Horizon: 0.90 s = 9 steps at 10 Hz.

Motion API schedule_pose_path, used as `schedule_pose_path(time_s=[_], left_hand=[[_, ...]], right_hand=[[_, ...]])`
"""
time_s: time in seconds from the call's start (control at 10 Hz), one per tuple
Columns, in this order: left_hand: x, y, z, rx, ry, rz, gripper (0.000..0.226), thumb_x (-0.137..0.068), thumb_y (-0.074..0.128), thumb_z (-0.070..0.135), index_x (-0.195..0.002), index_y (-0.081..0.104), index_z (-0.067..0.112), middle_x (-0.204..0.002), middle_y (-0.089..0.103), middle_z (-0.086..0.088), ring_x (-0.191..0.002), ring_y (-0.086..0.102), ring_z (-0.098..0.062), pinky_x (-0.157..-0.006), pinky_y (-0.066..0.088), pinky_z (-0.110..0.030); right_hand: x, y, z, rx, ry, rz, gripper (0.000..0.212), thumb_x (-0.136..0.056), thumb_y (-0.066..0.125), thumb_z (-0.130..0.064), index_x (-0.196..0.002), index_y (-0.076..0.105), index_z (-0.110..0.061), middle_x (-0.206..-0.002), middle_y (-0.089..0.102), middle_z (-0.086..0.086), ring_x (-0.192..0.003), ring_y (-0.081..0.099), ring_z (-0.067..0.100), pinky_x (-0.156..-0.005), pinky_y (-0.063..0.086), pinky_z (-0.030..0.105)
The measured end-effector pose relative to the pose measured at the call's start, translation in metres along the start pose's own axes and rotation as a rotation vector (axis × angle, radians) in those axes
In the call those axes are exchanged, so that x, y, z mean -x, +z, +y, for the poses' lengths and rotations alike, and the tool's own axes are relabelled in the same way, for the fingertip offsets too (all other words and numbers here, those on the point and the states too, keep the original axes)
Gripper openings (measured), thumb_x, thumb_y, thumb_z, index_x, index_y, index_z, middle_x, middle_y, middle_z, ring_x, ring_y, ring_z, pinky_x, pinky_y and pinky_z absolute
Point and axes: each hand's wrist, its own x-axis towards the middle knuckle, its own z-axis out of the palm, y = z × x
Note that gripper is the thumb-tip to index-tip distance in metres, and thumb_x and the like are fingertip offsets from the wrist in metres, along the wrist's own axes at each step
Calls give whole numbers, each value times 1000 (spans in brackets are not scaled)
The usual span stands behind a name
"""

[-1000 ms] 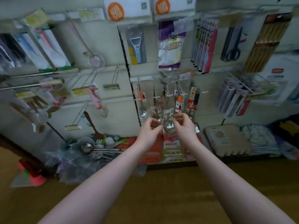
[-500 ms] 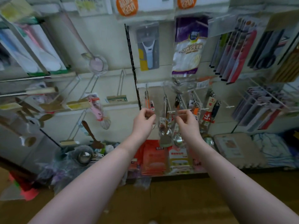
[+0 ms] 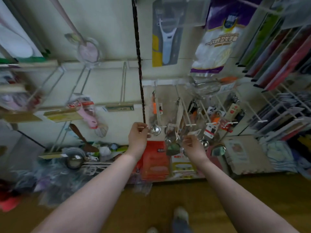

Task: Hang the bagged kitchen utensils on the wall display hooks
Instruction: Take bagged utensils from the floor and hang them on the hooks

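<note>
A bagged steel ladle [image 3: 155, 130] with an orange handle hangs on a white wall hook [image 3: 189, 125] row just right of the black panel seam. My left hand [image 3: 138, 137] is pinched at the ladle's clear bag beside the front tip of its hook. My right hand [image 3: 193, 145] is lower and to the right, with thumb and fingers closed on the top of another clear bagged utensil [image 3: 175, 133], close under the hook tips. More bagged utensils [image 3: 213, 121] crowd the neighbouring hooks. Motion blur hides the bag holes.
A peeler pack [image 3: 165, 39] and a purple-white pack [image 3: 217, 42] hang above. A pink strainer [image 3: 88, 51] hangs at left over empty hooks. Loose steel ladles [image 3: 74, 160] lie on the floor pile; red packs [image 3: 155, 162] and a foam-mat box [image 3: 242, 153] stand below. My shoe [image 3: 180, 214] is on the wooden floor.
The view has closed in on the wall. My hands have spread apart: the left has moved left to the ladle's hook, while the right stays low with a clear bag.
</note>
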Motion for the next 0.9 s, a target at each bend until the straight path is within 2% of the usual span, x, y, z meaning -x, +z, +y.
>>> schedule_pose_path(time_s=[0.1,0.2,0.3,0.4,0.5,0.6,0.7,0.8,0.9], left_hand=[[-19,3,-14,-49,-70,-29,17,-93,52,6,-83,50,19,-89,62,-11,-65,60,-19,-58,43,-27],[-35,6,-22,-126,-118,-81,16,-91,53,3,-83,53,17,-86,60,-11,-68,59,-21,-62,46,-29],[-51,13,-26,-273,-165,-145,6,-91,54,6,-91,54,12,-79,58,-4,-62,53,-14,-55,40,-25],[-68,19,-25,-439,-187,-255,3,-91,58,14,-89,55,14,-80,57,-4,-68,53,-16,-63,46,-28],[-83,24,-29,-590,-186,-364,12,-89,64,21,-93,55,12,-89,56,-4,-83,54,-20,-70,45,-27],[-96,29,-36,-615,-137,-359,16,-88,65,16,-97,53,11,-103,59,-7,-93,55,-22,-78,45,-27],[-105,33,-43,-531,-89,-279,38,-85,68,12,-117,49,4,-111,54,-9,-93,54,-24,-70,45,-28],[-116,38,-51,-431,-46,-239,62,-82,72,8,-133,38,2,-132,45,-13,-114,51,-33,-80,47,-35],[-133,46,-57,-403,-17,-204,71,-81,72,6,-139,32,1,-141,38,-14,-123,44,-30,-96,45,-41]], right_hand=[[-24,7,7,3,23,-8,28,-96,48,-18,-124,49,-14,-103,55,-1,-91,59,23,-73,49,37],[-49,9,16,-5,-6,6,26,-96,49,-9,-121,50,-4,-99,54,2,-90,57,24,-68,39,28],[-68,9,17,-58,-7,47,25,-96,51,-10,-119,53,-1,-98,61,8,-90,60,29,-66,43,31],[-84,10,11,-114,54,65,28,-95,53,-16,-117,54,2,-90,60,11,-80,56,26,-66,40,31],[-93,12,6,-89,145,-14,28,-95,54,-28,-80,56,-5,-72,54,9,-74,52,25,-65,38,30],[-100,20,10,-52,193,-92,39,-98,46,-33,-63,41,-17,-65,43,0,-77,46,22,-70,35,28],[-104,26,12,-13,158,-86,40,-99,41,-33,-62,39,-18,-65,41,-1,-80,44,21,-70,32,26],[-109,32,14,-11,150,-84,40,-100,38,-31,-62,37,-19,-66,39,-1,-78,42,21,-71,30,25],[-111,40,19,-58,111,-6,41,-101,38,-28,-61,37,-18,-65,39,0,-72,41,22,-69,29,24]])
